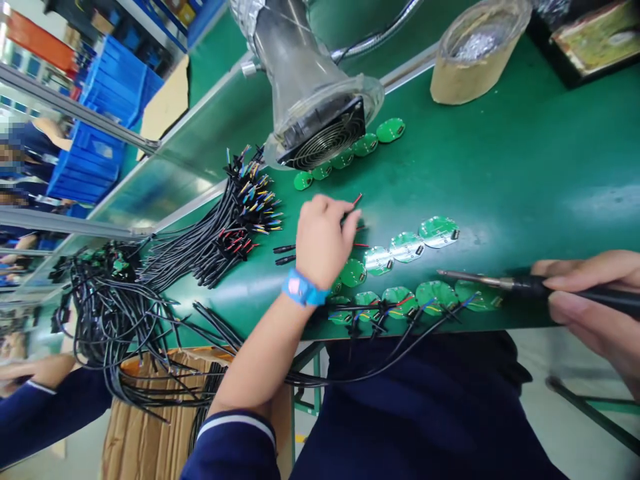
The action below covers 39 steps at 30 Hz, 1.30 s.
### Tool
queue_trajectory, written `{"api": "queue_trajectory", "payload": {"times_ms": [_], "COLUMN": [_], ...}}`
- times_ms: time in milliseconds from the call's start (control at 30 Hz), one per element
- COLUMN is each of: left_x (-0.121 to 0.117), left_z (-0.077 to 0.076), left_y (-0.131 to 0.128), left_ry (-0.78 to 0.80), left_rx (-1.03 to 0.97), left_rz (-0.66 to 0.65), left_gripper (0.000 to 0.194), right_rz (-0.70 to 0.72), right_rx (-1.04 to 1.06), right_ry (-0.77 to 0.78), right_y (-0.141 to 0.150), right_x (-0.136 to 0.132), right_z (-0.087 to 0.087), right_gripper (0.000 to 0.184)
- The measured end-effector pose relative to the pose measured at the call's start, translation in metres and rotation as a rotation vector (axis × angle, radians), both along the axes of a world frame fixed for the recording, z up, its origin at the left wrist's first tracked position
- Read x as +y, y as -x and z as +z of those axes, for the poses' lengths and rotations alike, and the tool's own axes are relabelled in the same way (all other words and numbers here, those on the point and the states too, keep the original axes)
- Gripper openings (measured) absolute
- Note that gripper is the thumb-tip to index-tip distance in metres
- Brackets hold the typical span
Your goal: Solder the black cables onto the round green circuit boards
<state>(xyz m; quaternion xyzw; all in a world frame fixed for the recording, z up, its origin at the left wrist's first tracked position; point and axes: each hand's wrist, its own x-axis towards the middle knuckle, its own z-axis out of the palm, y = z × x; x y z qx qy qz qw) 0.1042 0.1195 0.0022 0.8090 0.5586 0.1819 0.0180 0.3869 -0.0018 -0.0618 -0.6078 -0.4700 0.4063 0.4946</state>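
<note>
My right hand (600, 300) grips a soldering iron (531, 287) by its black handle, its metal tip pointing left above the near row of boards. My left hand (324, 237), with a blue wristband (304, 288), is closed in a pinch around a thin red-tipped wire (357, 199); the rest of that wire is hidden by the fingers. More short black leads (285, 249) lie under and beside this hand. Several round green circuit boards (407, 247) stand in a row to its right. Along the table's near edge, black cables with coloured wires reach another row of boards (435, 297).
A bundle of black cables (200, 233) and a tangled heap (107, 313) lie left. A fan hood (325, 127) overhangs more boards (391, 130). A cardboard ring (465, 73) stands at the back. A cardboard box (150, 427) sits below the edge; a co-worker's arm (45, 407) is at left.
</note>
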Motion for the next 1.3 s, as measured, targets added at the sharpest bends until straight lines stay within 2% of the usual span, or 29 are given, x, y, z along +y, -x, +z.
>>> {"api": "queue_trajectory", "payload": {"times_ms": [33, 100, 200, 300, 367, 400, 467, 567, 667, 733, 933, 1300], "left_x": [0.017, 0.044, 0.058, 0.034, 0.002, -0.016, -0.049, -0.08, -0.086, -0.085, -0.084, -0.084], "left_z": [-0.004, -0.01, -0.011, 0.002, 0.014, 0.018, 0.02, 0.007, -0.007, -0.011, -0.006, -0.008], "left_y": [0.002, 0.004, 0.002, -0.007, -0.017, -0.023, -0.037, -0.054, -0.06, -0.06, -0.061, -0.064], "left_ry": [-0.003, 0.095, 0.294, 0.23, 0.166, 0.173, 0.288, 0.462, 0.492, 0.501, 0.502, 0.481], "left_rx": [0.012, 0.036, 0.002, -0.23, -0.367, -0.367, -0.324, -0.32, -0.317, -0.313, -0.29, -0.243], "left_rz": [0.039, 0.061, 0.057, 0.055, 0.009, -0.024, -0.144, -0.188, -0.166, -0.167, -0.164, -0.151], "left_gripper": [0.014, 0.01, 0.011, 0.008, 0.004, 0.003, 0.004, 0.005, 0.006, 0.008, 0.011, 0.012], "right_rz": [-0.005, 0.012, 0.011, 0.037, 0.089, 0.115, 0.141, 0.154, 0.196, 0.217, 0.238, 0.258], "right_rx": [0.002, 0.0, 0.015, 0.079, 0.143, 0.173, 0.213, 0.207, 0.237, 0.253, 0.187, 0.199], "right_ry": [-0.004, -0.023, -0.029, -0.031, -0.061, -0.071, -0.069, -0.05, -0.078, -0.104, -0.116, -0.182], "right_y": [0.001, 0.006, 0.013, 0.016, 0.015, 0.013, 0.011, 0.009, 0.008, 0.008, 0.008, 0.012], "right_x": [0.0, 0.001, 0.004, 0.007, 0.008, 0.008, 0.009, 0.01, 0.01, 0.01, 0.01, 0.009], "right_z": [0.002, 0.011, 0.027, 0.034, 0.033, 0.031, 0.028, 0.025, 0.023, 0.02, 0.017, 0.019], "right_gripper": [0.015, 0.014, 0.01, 0.008, 0.007, 0.006, 0.006, 0.007, 0.005, 0.005, 0.005, 0.011]}}
